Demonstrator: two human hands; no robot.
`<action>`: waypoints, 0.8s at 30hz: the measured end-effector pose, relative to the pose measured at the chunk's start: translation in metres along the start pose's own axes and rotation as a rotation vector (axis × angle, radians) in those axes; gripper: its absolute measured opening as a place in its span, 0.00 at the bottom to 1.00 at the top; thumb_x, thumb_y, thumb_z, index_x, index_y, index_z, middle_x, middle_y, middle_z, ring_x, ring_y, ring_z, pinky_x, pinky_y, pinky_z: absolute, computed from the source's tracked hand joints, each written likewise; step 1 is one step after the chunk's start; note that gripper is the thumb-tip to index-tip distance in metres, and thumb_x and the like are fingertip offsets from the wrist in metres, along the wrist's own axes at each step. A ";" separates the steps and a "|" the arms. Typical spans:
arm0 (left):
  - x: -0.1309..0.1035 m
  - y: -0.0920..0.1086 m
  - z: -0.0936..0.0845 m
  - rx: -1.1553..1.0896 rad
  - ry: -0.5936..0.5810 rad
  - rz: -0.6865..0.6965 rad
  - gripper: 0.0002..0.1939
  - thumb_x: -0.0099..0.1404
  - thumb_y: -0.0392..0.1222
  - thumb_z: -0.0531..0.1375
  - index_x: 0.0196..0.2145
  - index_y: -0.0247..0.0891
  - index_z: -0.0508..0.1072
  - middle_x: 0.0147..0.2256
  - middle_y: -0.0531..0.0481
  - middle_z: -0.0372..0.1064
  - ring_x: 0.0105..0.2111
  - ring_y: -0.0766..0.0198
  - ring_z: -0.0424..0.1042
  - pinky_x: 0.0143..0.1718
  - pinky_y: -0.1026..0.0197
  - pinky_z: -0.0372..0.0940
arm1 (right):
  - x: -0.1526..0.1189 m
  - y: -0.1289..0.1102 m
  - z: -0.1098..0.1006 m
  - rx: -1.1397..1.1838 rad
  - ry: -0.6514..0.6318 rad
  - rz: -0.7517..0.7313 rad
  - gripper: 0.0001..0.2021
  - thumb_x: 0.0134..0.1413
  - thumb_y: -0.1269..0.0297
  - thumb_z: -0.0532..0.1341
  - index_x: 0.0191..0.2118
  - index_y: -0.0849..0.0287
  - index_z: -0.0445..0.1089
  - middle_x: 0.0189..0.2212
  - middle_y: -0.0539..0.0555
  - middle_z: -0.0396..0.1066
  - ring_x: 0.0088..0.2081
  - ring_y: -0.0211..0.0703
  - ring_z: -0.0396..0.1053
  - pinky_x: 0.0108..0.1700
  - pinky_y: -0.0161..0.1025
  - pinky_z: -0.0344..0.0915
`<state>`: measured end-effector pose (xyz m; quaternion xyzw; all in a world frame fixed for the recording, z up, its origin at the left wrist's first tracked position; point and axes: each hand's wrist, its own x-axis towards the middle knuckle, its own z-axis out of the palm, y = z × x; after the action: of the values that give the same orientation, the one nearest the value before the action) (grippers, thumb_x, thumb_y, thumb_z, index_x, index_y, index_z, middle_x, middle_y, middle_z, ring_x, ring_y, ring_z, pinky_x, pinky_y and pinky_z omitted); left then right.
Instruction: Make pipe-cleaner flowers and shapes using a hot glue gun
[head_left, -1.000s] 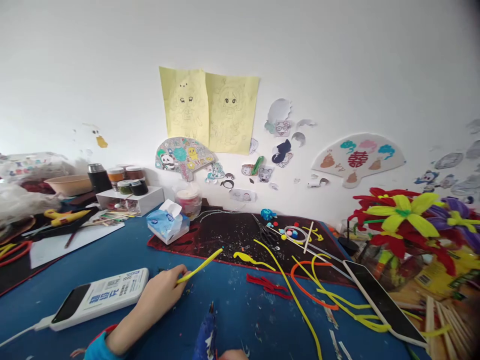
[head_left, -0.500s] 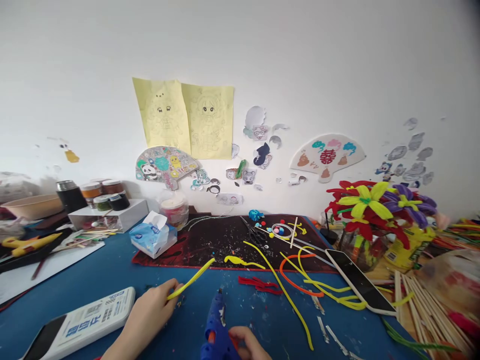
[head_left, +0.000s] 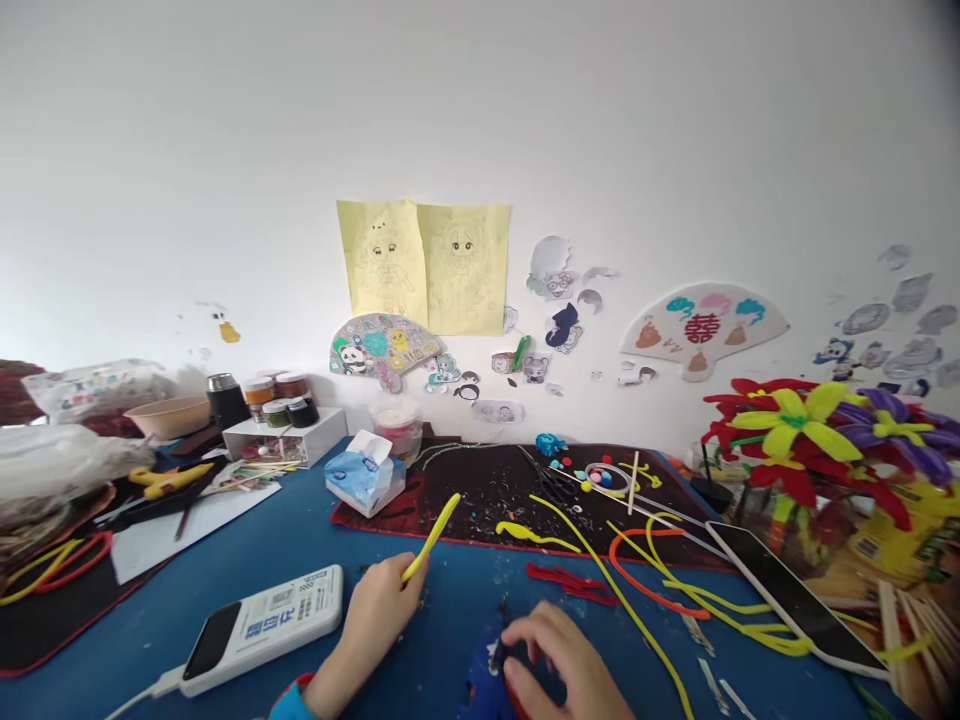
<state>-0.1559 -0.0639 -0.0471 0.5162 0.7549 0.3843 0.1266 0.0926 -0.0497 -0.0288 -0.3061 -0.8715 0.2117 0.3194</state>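
Note:
A short yellow pipe cleaner stands slanted up from my left hand, whose fingers pinch its lower end. At the bottom of the view, a blue hot glue gun points away from me. My right hand is curled over its right side, with the thumb and index finger against the barrel close to the nozzle. The gun's handle is out of view. Beyond the hands lie a twisted yellow pipe cleaner piece and a bundle of red pipe cleaner pieces.
A white phone-like device with a cable lies left of my left hand. Scissors rest on the dark mat. Long yellow pipe cleaners, a tablet and a flower bouquet are at right; a tissue pack stands left.
The view has turned left, so things sit farther right in the picture. My right hand has come forward from the glue gun's rear to its barrel. My left hand still holds the yellow pipe cleaner.

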 end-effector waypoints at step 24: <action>0.033 -0.029 -0.007 -1.121 0.227 -0.428 0.22 0.46 0.54 0.58 0.15 0.44 0.45 0.07 0.64 0.36 0.07 0.74 0.39 0.10 0.67 0.37 | 0.360 -0.040 0.141 0.003 0.332 0.262 0.30 0.38 0.62 0.66 0.47 0.72 0.59 0.43 0.70 0.63 0.44 0.54 0.62 0.43 0.42 0.57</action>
<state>-0.1942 -0.0428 -0.0559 0.1634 0.5336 0.7417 0.3721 -0.2393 0.1374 0.0480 -0.4468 -0.7594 0.1993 0.4290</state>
